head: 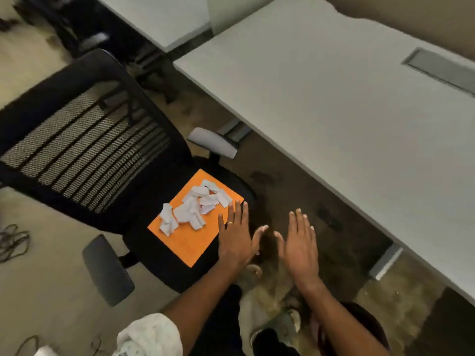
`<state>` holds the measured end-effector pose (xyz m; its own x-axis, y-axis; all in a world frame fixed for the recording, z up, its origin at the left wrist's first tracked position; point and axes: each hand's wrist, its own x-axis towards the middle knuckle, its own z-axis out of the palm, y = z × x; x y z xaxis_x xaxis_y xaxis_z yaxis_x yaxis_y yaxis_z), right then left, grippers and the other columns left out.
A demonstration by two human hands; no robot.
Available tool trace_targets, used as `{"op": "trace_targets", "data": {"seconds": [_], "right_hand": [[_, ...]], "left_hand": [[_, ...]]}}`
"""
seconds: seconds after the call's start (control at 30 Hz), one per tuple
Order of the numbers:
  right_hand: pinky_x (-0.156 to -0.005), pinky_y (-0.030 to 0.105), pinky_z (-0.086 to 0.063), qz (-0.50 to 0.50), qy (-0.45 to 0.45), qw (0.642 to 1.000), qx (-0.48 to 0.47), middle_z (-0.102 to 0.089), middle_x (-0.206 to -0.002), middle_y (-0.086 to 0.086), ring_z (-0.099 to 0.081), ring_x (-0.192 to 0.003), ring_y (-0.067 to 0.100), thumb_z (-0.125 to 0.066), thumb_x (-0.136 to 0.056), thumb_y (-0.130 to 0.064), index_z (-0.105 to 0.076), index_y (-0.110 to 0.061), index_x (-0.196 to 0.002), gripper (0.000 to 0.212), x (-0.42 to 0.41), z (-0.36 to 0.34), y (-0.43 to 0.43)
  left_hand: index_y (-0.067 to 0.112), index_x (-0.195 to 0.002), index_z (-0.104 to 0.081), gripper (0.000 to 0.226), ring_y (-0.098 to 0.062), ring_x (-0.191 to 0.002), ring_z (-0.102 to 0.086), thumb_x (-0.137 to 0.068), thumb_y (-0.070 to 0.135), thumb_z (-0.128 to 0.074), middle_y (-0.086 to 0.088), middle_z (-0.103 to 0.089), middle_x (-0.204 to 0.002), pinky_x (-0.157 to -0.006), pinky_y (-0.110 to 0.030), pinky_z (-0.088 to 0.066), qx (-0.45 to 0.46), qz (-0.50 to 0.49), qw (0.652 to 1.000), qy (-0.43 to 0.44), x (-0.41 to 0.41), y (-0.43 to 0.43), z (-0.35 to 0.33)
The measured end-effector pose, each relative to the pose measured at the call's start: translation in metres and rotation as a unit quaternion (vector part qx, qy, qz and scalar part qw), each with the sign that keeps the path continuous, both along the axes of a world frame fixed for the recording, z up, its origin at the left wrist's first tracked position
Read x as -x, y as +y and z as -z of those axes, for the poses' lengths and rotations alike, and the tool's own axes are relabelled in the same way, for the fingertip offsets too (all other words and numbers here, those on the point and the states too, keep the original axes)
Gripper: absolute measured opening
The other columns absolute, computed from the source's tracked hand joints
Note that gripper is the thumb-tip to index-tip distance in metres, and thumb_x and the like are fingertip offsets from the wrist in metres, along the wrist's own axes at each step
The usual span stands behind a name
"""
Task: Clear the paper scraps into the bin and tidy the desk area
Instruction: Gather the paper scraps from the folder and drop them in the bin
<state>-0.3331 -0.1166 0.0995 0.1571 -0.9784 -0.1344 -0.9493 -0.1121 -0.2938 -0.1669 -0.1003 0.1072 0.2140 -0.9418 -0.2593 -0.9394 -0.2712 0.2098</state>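
A: What is on the far left?

B: Some dark cables [12, 242] lie on the floor [51, 291]. Next comes a black chair [84, 140] with a net back.

A: And on the chair?

B: An orange sheet [187, 242] lies flat on the seat. The paper scraps [195, 206] sit in a loose white heap on the far part of that sheet. So the scraps are on the chair, not on the table [347, 93].

A: Where are the hands?

B: The left hand [235, 237] is flat, and it looks to be over the near right edge of the orange sheet, just beside the scraps. Its fingers [237, 211] are spread wide and hold nothing. There is a ring on one of them.

A: And the other one?

B: The right hand [299, 245] is a bit more to the right, over the floor between chair and table. It is wide open too, with nothing in it.

A: So what step is this?

B: I think it is the reach. The scraps are not picked up yet, and I cannot see any bin.

A: What should come next?

B: My guess is to take the orange sheet by two edges and lift it level, like a tray, so no scrap slides off. Then carry it to the bin
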Motion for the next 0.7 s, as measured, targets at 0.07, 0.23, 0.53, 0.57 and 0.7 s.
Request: {"op": "trace_targets", "data": {"seconds": [0.07,0.23,0.53,0.57,0.7], "right_hand": [[-0.119,0.048,-0.03,-0.039,-0.004,0.999,-0.003,-0.028,-0.162,0.01,-0.026,-0.15,0.027,-0.044,-0.1,-0.048,-0.031,-0.01,-0.153,0.067,-0.027,0.003,-0.005],[-0.117,0.048,-0.033,-0.157,-0.014,0.987,-0.016,-0.033,-0.159,0.012,-0.031,-0.147,0.03,-0.05,-0.099,-0.044,-0.034,-0.008,-0.151,0.065,-0.105,0.021,-0.008],[-0.094,0.045,-0.055,-0.319,-0.003,0.945,-0.077,-0.033,-0.157,0.013,-0.039,-0.139,0.033,-0.059,-0.096,-0.039,-0.028,-0.02,-0.153,0.067,-0.205,0.075,-0.014],[-0.088,0.045,-0.057,-0.323,-0.008,0.942,-0.085,-0.032,-0.158,0.011,-0.042,-0.137,0.032,-0.06,-0.096,-0.038,-0.025,-0.024,-0.153,0.068,-0.213,0.083,-0.015],[-0.082,0.044,-0.059,-0.343,-0.027,0.935,-0.087,-0.032,-0.158,0.011,-0.047,-0.132,0.033,-0.067,-0.093,-0.034,-0.021,-0.031,-0.155,0.076,-0.248,0.132,-0.023]], "left_hand": [[0.017,-0.161,-0.005,0.088,-0.025,-0.156,0.004,-0.095,0.075,-0.013,-0.007,-0.001,-0.169,-0.124,-0.054,-0.005,0.0,-0.047,0.999,-0.013,-0.033,0.011,0.005],[0.015,-0.161,0.0,0.087,-0.026,-0.156,0.008,-0.097,0.072,-0.016,-0.008,0.002,-0.169,-0.124,-0.055,-0.002,-0.017,-0.158,0.987,-0.028,-0.115,0.049,0.024],[0.019,-0.161,-0.008,0.085,-0.03,-0.156,0.001,-0.096,0.07,-0.03,-0.008,-0.007,-0.169,-0.123,-0.057,-0.013,-0.059,-0.277,0.959,0.012,-0.203,0.077,0.076],[0.019,-0.161,-0.008,0.084,-0.031,-0.156,0.003,-0.097,0.067,-0.033,-0.008,-0.006,-0.169,-0.124,-0.056,-0.013,-0.066,-0.266,0.962,0.017,-0.211,0.075,0.085],[0.026,-0.161,-0.003,0.079,-0.031,-0.155,0.01,-0.1,0.056,-0.043,-0.007,0.006,-0.17,-0.124,-0.056,-0.015,-0.11,-0.189,0.976,0.015,-0.246,0.047,0.133]]}}
